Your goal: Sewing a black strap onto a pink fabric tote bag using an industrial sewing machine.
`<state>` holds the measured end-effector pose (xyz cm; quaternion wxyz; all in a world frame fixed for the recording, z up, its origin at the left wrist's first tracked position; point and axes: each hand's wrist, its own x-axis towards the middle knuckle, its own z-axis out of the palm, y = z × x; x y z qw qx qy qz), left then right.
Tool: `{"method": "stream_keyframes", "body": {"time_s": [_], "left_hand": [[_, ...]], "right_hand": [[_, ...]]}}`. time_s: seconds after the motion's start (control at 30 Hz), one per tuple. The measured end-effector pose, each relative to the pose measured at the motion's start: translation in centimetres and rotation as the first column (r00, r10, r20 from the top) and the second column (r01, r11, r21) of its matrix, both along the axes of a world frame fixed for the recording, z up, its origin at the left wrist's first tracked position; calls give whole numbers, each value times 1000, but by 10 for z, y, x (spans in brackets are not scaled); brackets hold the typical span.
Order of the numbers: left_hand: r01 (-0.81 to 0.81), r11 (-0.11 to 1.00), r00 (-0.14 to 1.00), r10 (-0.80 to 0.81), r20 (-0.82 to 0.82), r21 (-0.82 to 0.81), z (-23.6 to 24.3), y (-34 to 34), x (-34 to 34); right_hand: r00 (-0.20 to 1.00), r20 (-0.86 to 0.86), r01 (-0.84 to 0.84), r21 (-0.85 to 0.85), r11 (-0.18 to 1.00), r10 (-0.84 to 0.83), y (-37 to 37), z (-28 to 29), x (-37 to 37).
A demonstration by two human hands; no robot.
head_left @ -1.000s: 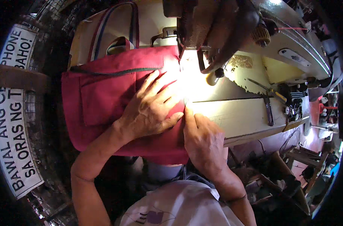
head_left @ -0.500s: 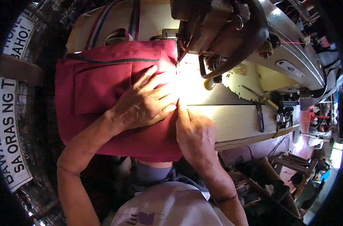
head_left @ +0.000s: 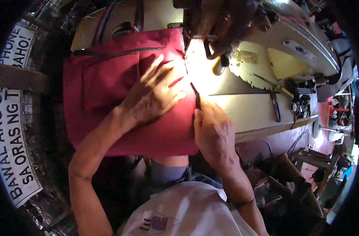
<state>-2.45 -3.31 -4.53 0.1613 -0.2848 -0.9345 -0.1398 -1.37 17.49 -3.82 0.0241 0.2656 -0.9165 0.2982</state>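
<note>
A red fabric bag point(head_left: 100, 98) with a pocket and dark strip lies at the sewing machine point(head_left: 209, 21), its upper right edge by the needle area. My left hand point(head_left: 152, 94) rests on the bag, fingers spread toward the needle. My right hand point(head_left: 215, 133) is closed at the bag's right edge, apparently pinching it, beside a narrow dark line or strip point(head_left: 196, 94) that I cannot make out clearly. Striped straps point(head_left: 139, 13) lie behind the bag. Bright light hides detail near the needle.
On the pale machine table point(head_left: 250, 126), at the right, lie a yellow-handled pointed tool point(head_left: 287, 93) and a dark narrow tool point(head_left: 276, 108). A wire mesh wall with signs point(head_left: 10, 145) stands at the left. Below right is clutter with a wooden frame point(head_left: 329, 177).
The bag's top sits higher toward the machine, and both my hands have shifted forward with it. A dark narrow line now shows beside my right index finger.
</note>
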Motion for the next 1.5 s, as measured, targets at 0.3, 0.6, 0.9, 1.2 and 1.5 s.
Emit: {"method": "stream_keyframes", "body": {"time_s": [0.3, 0.6, 0.9, 1.2, 1.5], "left_hand": [[-113, 967, 993, 103, -57, -227, -27, 55, 135], [-79, 992, 997, 79, -9, -97, -24, 51, 141], [-107, 977, 988, 125, 88, -185, 2, 65, 141], [-75, 997, 997, 75, 30, 28, 12, 13, 49], [-114, 992, 993, 114, 7, 45, -4, 20, 33]], "right_hand": [[993, 54, 117, -159, 980, -110, 27, 0, 28], [986, -6, 163, -199, 966, -167, 23, -10, 34], [993, 24, 117, -241, 963, -115, 26, -10, 38], [1000, -20, -15, 49, 999, 16, 29, -6, 33], [995, -59, -73, 11, 997, 74, 30, -4, 32]]}}
